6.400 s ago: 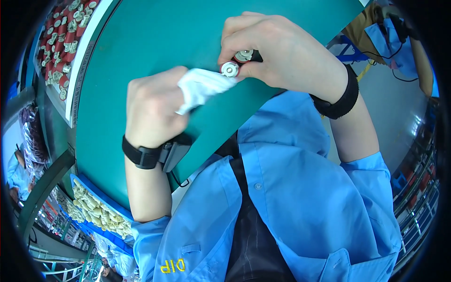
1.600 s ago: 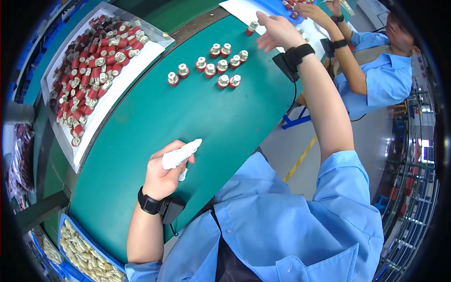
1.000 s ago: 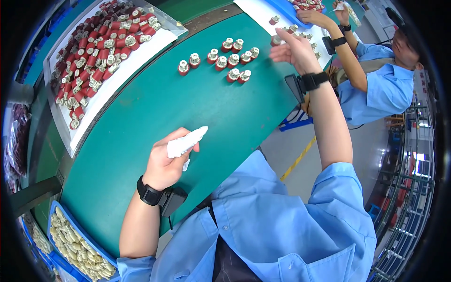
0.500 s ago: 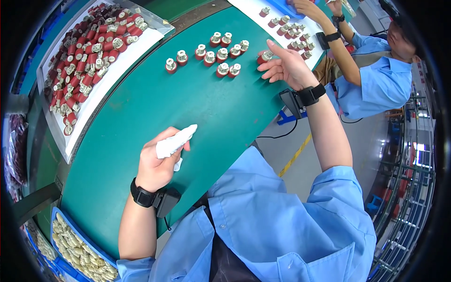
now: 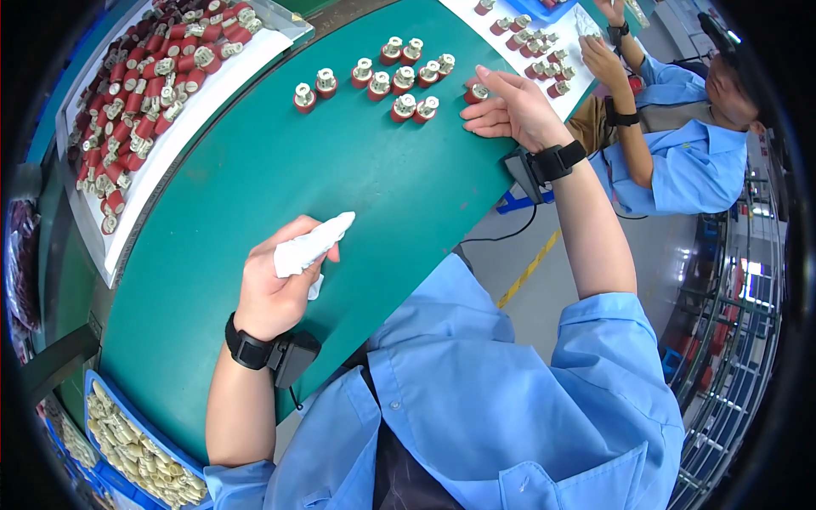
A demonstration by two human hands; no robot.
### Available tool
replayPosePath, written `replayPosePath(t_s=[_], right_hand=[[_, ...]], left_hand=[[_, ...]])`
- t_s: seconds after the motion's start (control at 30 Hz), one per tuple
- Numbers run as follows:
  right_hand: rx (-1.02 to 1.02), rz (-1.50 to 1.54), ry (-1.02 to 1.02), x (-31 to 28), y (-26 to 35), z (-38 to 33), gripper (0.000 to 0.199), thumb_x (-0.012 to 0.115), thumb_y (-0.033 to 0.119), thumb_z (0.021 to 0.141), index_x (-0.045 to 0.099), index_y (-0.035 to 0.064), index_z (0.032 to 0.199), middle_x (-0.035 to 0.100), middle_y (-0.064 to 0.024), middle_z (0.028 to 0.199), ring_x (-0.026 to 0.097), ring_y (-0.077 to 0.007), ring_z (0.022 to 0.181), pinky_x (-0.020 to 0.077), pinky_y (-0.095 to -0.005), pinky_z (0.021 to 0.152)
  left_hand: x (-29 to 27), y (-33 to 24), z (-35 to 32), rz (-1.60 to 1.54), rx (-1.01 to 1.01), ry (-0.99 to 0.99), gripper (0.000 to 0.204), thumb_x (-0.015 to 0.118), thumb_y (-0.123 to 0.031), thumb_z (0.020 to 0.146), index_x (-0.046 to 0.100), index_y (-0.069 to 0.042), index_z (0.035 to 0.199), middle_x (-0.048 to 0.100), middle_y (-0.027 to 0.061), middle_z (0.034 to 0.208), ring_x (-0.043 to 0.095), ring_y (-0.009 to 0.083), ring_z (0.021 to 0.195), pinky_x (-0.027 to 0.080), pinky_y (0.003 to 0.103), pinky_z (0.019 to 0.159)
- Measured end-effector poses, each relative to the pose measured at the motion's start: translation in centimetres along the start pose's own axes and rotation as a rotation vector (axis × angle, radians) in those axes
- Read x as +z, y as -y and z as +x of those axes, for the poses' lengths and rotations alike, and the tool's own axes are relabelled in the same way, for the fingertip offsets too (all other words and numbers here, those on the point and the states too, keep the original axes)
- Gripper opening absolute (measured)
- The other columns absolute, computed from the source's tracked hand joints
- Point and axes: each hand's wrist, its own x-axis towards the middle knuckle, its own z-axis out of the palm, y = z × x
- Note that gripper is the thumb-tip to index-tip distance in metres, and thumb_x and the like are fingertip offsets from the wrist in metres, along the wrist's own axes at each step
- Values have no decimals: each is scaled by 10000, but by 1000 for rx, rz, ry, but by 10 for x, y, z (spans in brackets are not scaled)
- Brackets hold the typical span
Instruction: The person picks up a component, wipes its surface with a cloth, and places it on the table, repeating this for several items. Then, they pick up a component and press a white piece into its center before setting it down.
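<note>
My left hand (image 5: 280,285) is closed around a rolled white cloth (image 5: 310,245), held just above the green mat (image 5: 280,170). My right hand (image 5: 508,106) rests on the mat at the table's right edge, its fingers curled over one small red-and-silver cylinder part (image 5: 474,90). Just left of that hand, several more of the same parts (image 5: 399,81) stand upright in loose rows. Both wrists carry black wristbands.
A white tray (image 5: 200,106) along the far left holds many red parts. A blue bin (image 5: 140,442) of pale parts sits low at the left. A co-worker in a blue shirt (image 5: 680,161) handles parts on a white sheet (image 5: 510,25) at the upper right.
My right hand has come back from the white sheet at the far right, carrying one red part to the mat's edge beside the rows. The left hand with the cloth stayed put.
</note>
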Motion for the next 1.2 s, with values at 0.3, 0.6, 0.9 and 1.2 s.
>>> replayPosePath(t_s=[0.3,0.6,0.9,1.2], right_hand=[[11,14,41,-1,-1,2,644,630,505,977,492,-19,1324,743,-201,927,761,-230,801,642,-304,699],[-18,-2,-40,3,-4,1,631,628,484,981,486,-29,1320,737,-211,917,758,-235,794,642,-309,685],[-99,57,40,26,-9,-32,421,611,361,1016,581,-26,1178,733,-181,808,745,-219,685,616,-280,594],[1,31,317,133,-23,-94,299,631,287,1016,605,-1,942,713,-143,718,722,-174,612,555,-240,490]], left_hand=[[-2,3,-1,20,-8,27,134,592,68,937,690,20,1014,658,25,928,553,75,674,427,236,573],[-1,3,-2,10,39,29,136,592,66,940,695,11,1010,658,26,920,554,79,677,435,242,579],[-14,16,-1,68,262,127,294,550,162,828,699,17,1035,684,84,932,657,198,757,507,307,651],[-14,15,-1,279,259,222,263,600,115,690,700,-6,901,667,106,859,660,299,735,511,357,625]])
